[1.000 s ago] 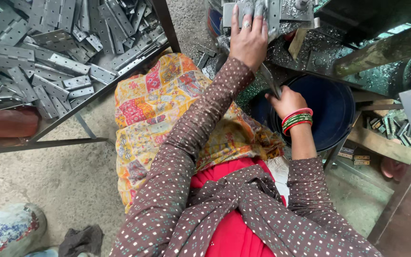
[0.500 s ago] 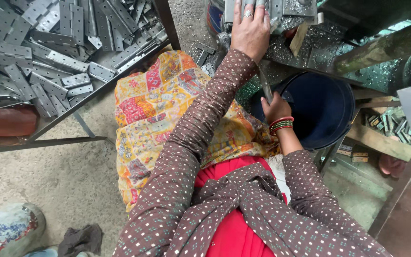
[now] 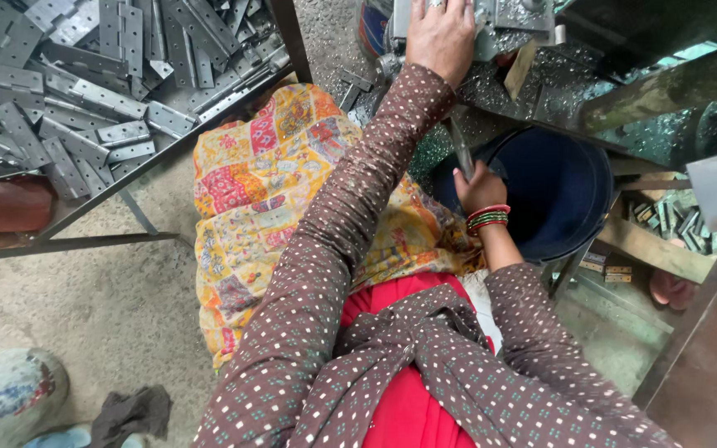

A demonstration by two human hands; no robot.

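Note:
My left hand (image 3: 441,37) reaches forward and rests on a metal machine part (image 3: 512,21) at the top of the view; what its fingers hold is hidden. My right hand (image 3: 479,184), with red and green bangles at the wrist, grips a thin metal lever (image 3: 460,148) that hangs below the machine, just in front of a dark blue bucket (image 3: 566,195). Both arms wear brown dotted sleeves. A patterned yellow cloth (image 3: 267,191) covers my lap.
A metal-framed tray (image 3: 85,83) piled with several grey metal hinge plates stands at the left. A wooden plank (image 3: 653,249) and small metal pieces lie at the right. Grey concrete floor, a dark rag (image 3: 130,413) and a stained sack (image 3: 6,394) are at the lower left.
My right hand has slid up and left along the lever, closer under the machine. My left hand has stayed on the machine part while the view shifted slightly.

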